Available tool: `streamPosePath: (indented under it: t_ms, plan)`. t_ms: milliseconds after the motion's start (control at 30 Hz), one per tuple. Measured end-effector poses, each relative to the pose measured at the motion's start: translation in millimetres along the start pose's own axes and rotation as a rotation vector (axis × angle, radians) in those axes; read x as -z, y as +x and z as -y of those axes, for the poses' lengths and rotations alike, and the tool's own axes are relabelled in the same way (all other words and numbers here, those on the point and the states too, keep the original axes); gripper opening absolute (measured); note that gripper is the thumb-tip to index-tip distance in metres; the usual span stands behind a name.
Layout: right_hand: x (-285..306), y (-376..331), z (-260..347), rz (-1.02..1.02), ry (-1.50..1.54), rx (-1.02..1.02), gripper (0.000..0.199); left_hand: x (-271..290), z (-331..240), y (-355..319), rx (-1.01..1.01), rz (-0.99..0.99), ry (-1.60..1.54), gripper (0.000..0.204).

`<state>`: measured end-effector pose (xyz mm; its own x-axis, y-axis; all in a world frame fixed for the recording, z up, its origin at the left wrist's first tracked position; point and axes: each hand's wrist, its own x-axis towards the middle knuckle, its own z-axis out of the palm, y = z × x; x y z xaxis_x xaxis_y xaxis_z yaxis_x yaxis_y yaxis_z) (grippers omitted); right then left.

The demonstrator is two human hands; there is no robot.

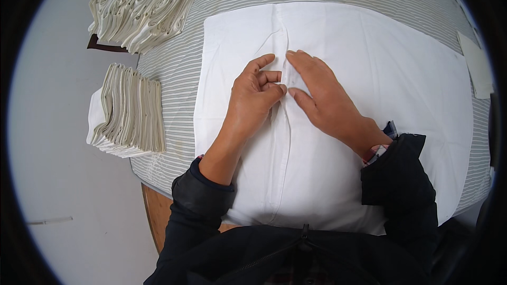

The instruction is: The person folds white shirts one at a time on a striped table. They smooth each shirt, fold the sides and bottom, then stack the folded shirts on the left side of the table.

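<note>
The white cloth [412, 84] lies spread over the striped cover [179, 105], a raised strip [285, 150] running down it between the hands. The left hand [252, 94] is loosely curled, index finger and thumb parted; whether it pinches any cloth cannot be told. The right hand [328, 97] is open, fingers together, thumb apart, tips at the strip. A loose or uneven hold could let the strip slip or pucker. The near edge reaches the person's jacket [248, 250], so leaning in might drag it askew. A wide left elbow could knock the nearer folded stack [134, 111] off the edge.
</note>
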<state>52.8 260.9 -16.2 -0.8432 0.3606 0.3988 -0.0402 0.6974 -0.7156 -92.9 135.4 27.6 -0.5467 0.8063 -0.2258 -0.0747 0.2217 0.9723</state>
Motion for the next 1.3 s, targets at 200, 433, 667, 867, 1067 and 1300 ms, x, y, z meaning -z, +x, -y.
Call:
streamPosePath:
  t_ms: [200, 433, 667, 867, 1067, 1300]
  plan:
    - [-1.8, -0.3, -4.2, -0.012, -0.144, 0.091, 0.042, 0.1, -2.1, 1.5, 0.049, -0.004, -0.083, 0.065]
    - [-2.2, -0.3, -2.2, 0.067, -0.254, 0.116, 0.043, 3.3, -7.4, 4.4, 0.08, 0.068, -0.045, 0.064]
    - [-1.5, 0.0, 0.2, 0.19, -0.36, 0.11, 0.05, 4.8, -6.0, 0.5, 0.02, 0.032, 0.207, 0.064]
    - [-3.1, -2.2, -2.1, 0.207, -0.443, 0.156, 0.056, 3.9, -3.9, -1.4, -0.043, -0.021, 0.354, 0.062]
    - [-5.0, -2.8, -3.0, 0.217, -0.477, 0.167, 0.06, 8.3, -1.5, 1.7, -0.035, -0.015, 0.356, 0.061]
    - [-1.9, -5.4, 3.2, 0.263, -0.496, 0.147, 0.063, 10.3, -5.9, 1.2, 0.03, 0.012, 0.242, 0.063]
